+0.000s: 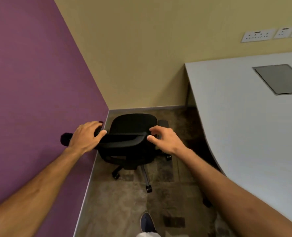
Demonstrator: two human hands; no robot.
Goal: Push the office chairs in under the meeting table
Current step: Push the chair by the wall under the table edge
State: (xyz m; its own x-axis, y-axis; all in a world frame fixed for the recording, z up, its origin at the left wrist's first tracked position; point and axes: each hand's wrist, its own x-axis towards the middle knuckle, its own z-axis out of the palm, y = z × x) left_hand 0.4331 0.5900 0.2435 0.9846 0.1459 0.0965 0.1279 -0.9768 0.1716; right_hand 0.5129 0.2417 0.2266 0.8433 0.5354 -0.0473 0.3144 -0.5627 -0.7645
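Note:
A black office chair [133, 124] on castors stands in the room's corner, seen from above and behind, apart from the table. My left hand [86, 135] rests on the left end of its backrest top, fingers curled over the edge. At the right end of the backrest my right hand [164, 138] hovers, fingers spread and holding nothing. The white meeting table [244, 125] with a curved edge fills the right side. The chair's base is partly hidden under the seat.
A purple wall [39, 100] runs close along the chair's left and a beige wall [141, 57] lies behind it. A grey cable hatch [278, 79] is set in the tabletop. Wall sockets [258, 35] sit high right. My shoe [147, 222] stands on brown carpet.

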